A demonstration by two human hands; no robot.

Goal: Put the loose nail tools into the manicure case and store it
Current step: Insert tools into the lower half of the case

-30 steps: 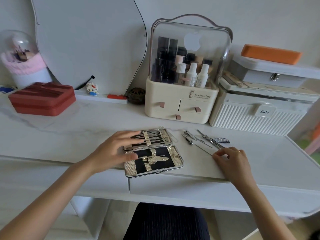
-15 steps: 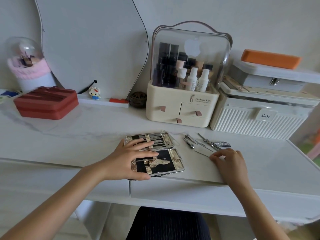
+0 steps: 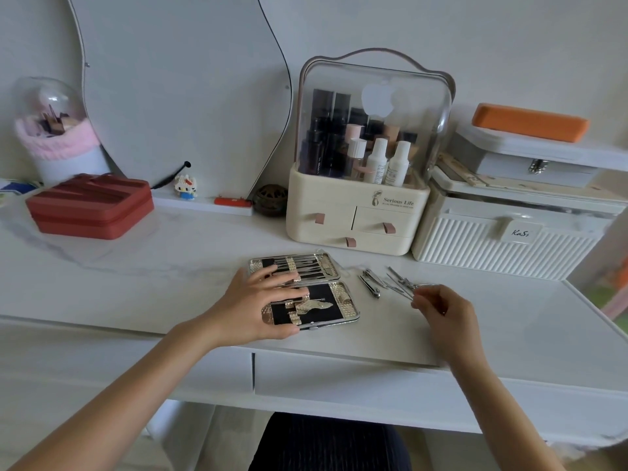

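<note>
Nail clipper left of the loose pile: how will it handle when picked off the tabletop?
The nail clipper looks like rigid metal, so probably stiff. It lies flat and low on the smooth tabletop, so it may slide before lifting. Flat shape: unlikely to roll.

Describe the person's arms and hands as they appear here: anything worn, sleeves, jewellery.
Both forearms are bare as far as the frame shows, with no sleeves, watch or bracelets in view. The left hand wears nothing visible. The right hand seems to have a thin ring on one of its fingers, though it is too small to be sure. No gloves.
</note>
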